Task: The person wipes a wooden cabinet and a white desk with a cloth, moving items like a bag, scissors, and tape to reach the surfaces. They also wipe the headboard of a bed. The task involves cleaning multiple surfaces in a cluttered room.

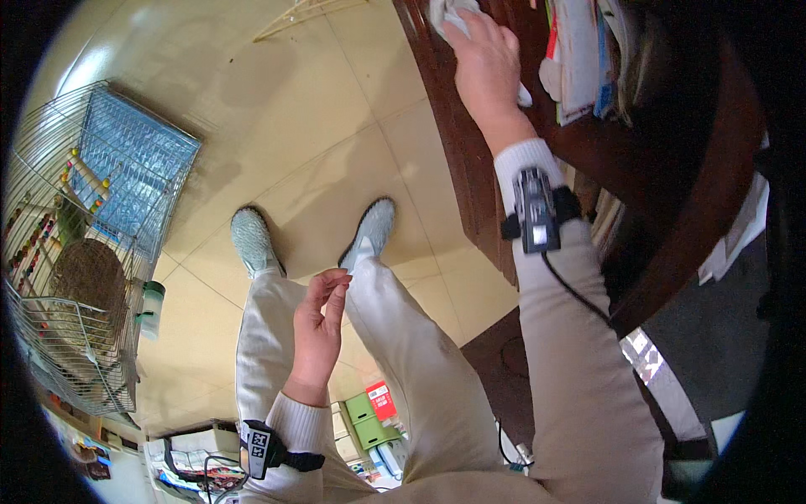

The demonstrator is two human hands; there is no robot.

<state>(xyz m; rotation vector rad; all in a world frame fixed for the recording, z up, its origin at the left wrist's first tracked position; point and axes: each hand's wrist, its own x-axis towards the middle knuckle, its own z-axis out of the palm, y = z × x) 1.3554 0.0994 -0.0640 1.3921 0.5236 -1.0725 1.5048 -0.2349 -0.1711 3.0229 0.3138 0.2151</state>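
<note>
At the top, my right hand (489,71) is closed over a white cloth (452,12), pressing it to the dark brown wooden surface (445,92). Some of the cloth shows past the fingertips and a bit by the wrist; the palm hides the rest. My left hand (317,336) hangs in the air above my legs. Its thumb and fingers are bent with their tips close together, and nothing shows between them. Each wrist carries a black strapped device with a cable.
Books and papers (579,63) stand in the dark wooden shelf to the right. A wire birdcage (84,252) with a blue panel is at the left. A light wooden frame (306,15) lies on the tiled floor (327,101). Green and red boxes (369,413) show behind my legs.
</note>
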